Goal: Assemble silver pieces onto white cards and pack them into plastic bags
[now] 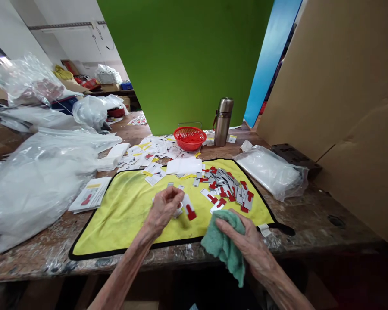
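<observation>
My left hand (pixel 164 207) is closed over the yellow mat (pixel 129 211), pinching a small white and red part (pixel 189 208) that sticks out to its right. My right hand (pixel 245 241) is at the mat's front edge, fingers wrapped on a green cloth (pixel 224 247) that hangs over the table's front. A pile of grey and red parts (pixel 228 187) lies on the mat just beyond my right hand.
White paper cards (pixel 148 155) are scattered behind the mat, with a stack of cards (pixel 90 194) at its left. A red basket (pixel 189 137) and a steel flask (pixel 223 121) stand at the back. Plastic bags (pixel 42 176) fill the left; another bag (pixel 271 170) and cardboard (pixel 342 99) stand right.
</observation>
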Available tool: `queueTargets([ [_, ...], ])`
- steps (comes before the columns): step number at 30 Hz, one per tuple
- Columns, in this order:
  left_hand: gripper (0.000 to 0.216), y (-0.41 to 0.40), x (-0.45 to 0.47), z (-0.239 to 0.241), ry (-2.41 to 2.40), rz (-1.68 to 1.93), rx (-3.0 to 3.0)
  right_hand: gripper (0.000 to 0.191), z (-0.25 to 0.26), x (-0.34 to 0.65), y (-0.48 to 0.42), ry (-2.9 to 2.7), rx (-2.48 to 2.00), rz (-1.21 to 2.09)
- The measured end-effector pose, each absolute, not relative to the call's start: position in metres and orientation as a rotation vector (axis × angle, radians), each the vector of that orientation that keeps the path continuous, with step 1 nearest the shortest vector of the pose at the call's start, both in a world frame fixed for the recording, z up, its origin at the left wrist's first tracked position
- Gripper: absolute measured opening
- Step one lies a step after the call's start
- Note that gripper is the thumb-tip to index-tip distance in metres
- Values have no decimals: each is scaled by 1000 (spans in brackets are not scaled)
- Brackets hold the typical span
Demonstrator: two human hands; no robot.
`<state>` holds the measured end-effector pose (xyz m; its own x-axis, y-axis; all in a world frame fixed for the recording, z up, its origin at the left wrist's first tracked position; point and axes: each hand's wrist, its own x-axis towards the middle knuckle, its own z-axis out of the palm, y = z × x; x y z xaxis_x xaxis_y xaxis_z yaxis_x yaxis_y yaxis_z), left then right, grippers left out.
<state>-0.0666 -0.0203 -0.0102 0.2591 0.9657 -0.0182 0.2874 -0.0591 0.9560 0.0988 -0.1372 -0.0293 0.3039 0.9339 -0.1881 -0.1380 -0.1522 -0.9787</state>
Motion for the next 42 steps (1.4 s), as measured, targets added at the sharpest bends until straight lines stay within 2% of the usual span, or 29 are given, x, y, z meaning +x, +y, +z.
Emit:
queueTargets([
  [3, 16, -6, -61, -14, 1345, 898, 2082, 37, -36, 114, -143, -780, -1486, 1057],
  [8, 21, -3, -14, -27, 942, 382, 2668, 41, -40, 119, -145, -778, -1513, 1083],
  [11, 17, 3, -3, -33, 864, 209, 2813, 39, -39, 119, -145, -819, -1504, 1084],
  [21, 26, 11, -2, -66, 511, 245, 3165, 40, -43, 119, -142, -811, -1514, 1054],
  [27, 14, 9, 0, -43, 694, 378, 2750, 37, -44, 118, -145, -785, -1490, 1076],
  [30, 5, 9, -11, -27, 901, 564, 2323, 39, -40, 120, -147, -746, -1492, 1085],
  [32, 7, 4, -18, -21, 949, 673, 1940, 41, -36, 122, -145, -715, -1508, 1054],
  [35, 21, -9, -21, -18, 977, 682, 1459, 37, -26, 120, -130, -796, -1562, 879],
  [38, 29, -23, -18, -16, 968, 662, 1219, 33, -21, 104, -110, -1136, -1560, 577],
  [42, 33, -32, -20, -9, 915, 706, 982, 39, -34, 81, -106, -1524, -1463, 264],
])
